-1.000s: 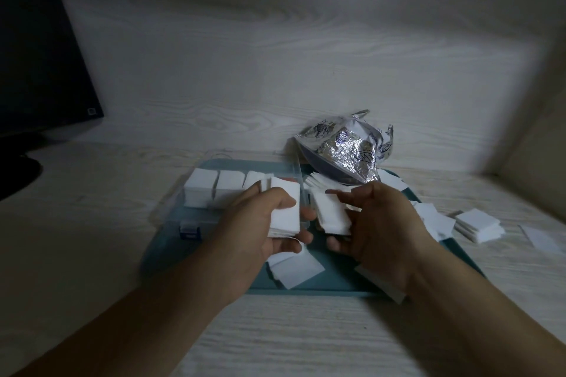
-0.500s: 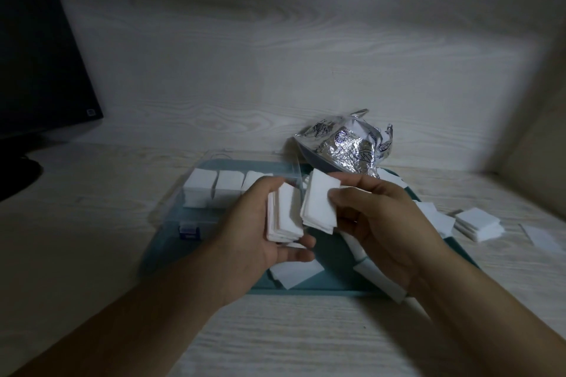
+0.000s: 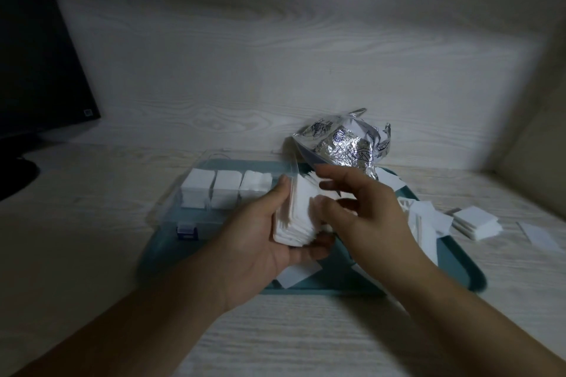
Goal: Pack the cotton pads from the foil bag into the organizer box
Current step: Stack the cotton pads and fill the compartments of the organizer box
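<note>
Now the left hand (image 3: 263,232) clamps the stack (image 3: 295,217) upright beside the box (image 3: 196,193); right hand (image 3: 364,211) fingers, apart, square it.

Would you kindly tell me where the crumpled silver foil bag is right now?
In the head view, the crumpled silver foil bag sits right of centre against the wooden back wall, at the teal tray's far edge.

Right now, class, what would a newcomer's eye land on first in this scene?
The thick stack of white square cotton pads at centre, gripped by the left hand while the right hand touches it. Behind, the crumpled silver foil bag glints; left, the clear plastic organizer box holds three filled compartments.
</note>
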